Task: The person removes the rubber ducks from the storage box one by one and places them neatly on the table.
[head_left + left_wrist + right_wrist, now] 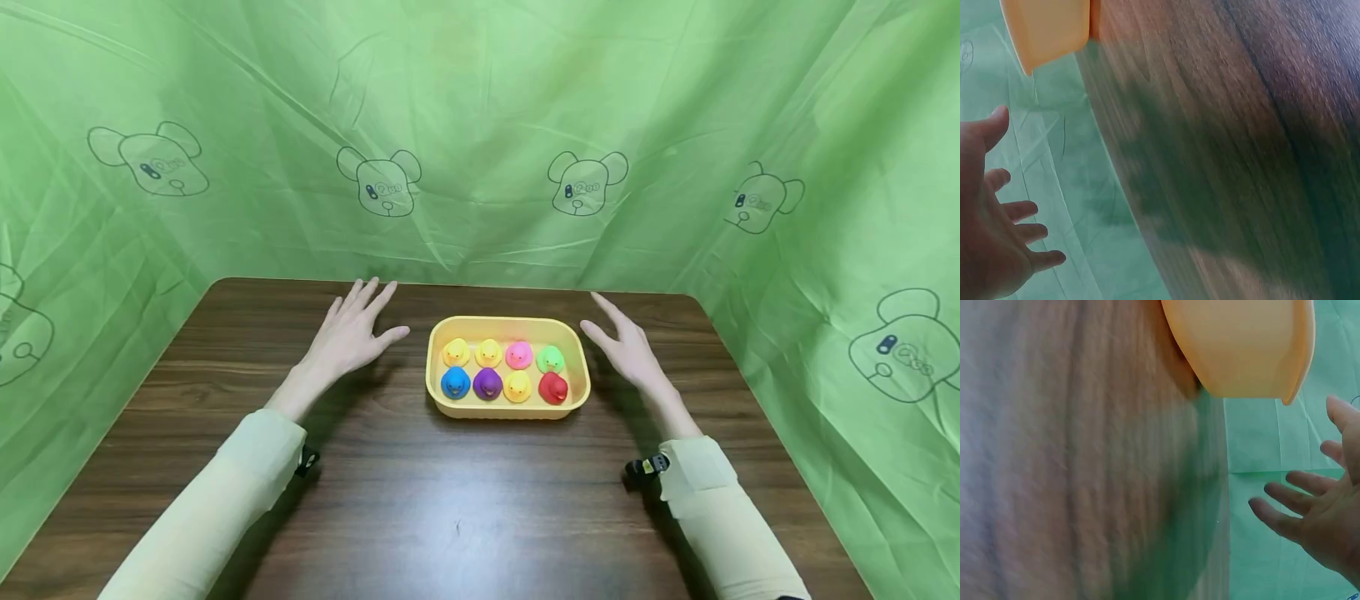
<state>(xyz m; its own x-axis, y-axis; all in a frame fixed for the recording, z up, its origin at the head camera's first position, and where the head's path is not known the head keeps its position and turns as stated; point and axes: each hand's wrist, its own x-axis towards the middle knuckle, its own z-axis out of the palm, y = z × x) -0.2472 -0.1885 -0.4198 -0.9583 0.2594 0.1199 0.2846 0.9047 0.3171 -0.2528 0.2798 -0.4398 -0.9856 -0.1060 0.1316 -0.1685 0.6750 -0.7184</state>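
A yellow tub (510,412) stands on the table with several small toy ducks in two rows. The back row has two yellow ducks, a pink duck (519,355) and a green duck (550,359); in front are a blue duck (455,383), a purple duck (487,384), a yellow duck (517,387) and a red duck (553,388). My left hand (347,337) is held left of the tub, fingers spread and holding nothing. On the other side my right hand (628,348) has its fingers extended, thumb near the tub's right rim. Both wrist views show the tub's outer wall (1054,31) apart from the fingers.
Dark wood-grain table (465,500) lies under everything. Green cloth (480,100) with printed bear heads hangs behind and along both sides. Small black devices (647,471) are strapped at the wrists, below pale sleeves (217,500).
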